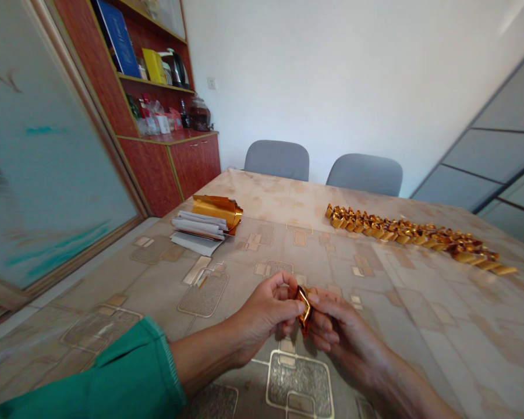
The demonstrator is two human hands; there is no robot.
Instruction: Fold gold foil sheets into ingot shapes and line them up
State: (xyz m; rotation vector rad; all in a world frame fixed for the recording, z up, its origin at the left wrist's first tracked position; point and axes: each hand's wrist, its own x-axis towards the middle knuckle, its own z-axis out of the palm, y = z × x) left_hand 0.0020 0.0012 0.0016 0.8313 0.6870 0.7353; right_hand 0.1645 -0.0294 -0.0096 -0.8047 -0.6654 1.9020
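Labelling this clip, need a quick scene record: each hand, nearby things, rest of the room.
left hand: fingers pinch a folded gold foil piece; green sleeve on this arm
right hand: fingers hold the same piece from the other side
things: row of folded gold foil pieces ahead; white paper stack with gold foil sheet at its far end
rest: patterned tablecloth, two grey chairs, red-brown wooden cabinet
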